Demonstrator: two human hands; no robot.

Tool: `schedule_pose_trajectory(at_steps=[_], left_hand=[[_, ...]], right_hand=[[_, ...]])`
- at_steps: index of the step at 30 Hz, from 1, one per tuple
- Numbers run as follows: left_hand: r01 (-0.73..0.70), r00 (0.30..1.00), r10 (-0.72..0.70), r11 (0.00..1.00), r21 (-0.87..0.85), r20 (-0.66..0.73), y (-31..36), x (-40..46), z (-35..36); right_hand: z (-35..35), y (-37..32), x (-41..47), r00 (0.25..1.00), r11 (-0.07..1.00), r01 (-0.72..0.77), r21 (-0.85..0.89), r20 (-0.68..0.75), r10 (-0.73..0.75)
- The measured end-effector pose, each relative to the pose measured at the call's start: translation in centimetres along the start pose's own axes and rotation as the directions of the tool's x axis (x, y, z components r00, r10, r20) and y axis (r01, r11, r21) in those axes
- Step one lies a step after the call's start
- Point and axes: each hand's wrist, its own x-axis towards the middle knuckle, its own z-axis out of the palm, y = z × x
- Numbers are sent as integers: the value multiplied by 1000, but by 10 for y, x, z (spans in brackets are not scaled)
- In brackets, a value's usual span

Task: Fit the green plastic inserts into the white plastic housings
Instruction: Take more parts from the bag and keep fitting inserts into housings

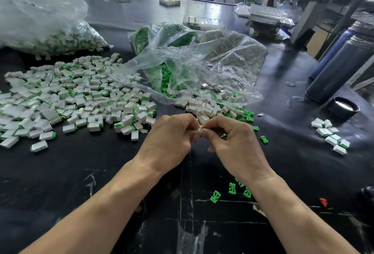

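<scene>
My left hand (172, 136) and my right hand (230, 142) meet above the black table, fingertips together. Between them sits a white housing (200, 128), mostly hidden by the fingers; the left hand pinches it. A green insert (203, 128) shows as a sliver at my right fingertips, touching the housing. A small heap of empty white housings (204, 108) lies just beyond the hands. Loose green inserts (248, 115) lie to its right, and more (232, 189) lie near my right forearm.
A wide spread of housings with green inserts (81, 96) covers the left of the table. Clear bags (194, 63) of green and white parts lie behind. A small cluster of parts (332, 134), a dark cap (343, 109) and tall dark flasks (340, 69) stand at the right.
</scene>
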Motion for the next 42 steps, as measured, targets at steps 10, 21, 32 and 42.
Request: schedule_pose_trajectory(at_steps=[10,21,32,42], left_hand=[[17,1000,-16,992,-125,5,-8,2,6],[34,996,-54,966,-258,-71,-5,10,3],[134,985,-52,833,-537,165,9,5,6],[75,994,-28,872,-483,103,5,4,11]], right_hand=[[6,7,1,992,964,-119,236,-6,124],[11,1,9,933,715,-310,627,57,354],[22,-13,4,892,727,-449,520,207,402],[39,4,7,924,852,-368,372,47,378]])
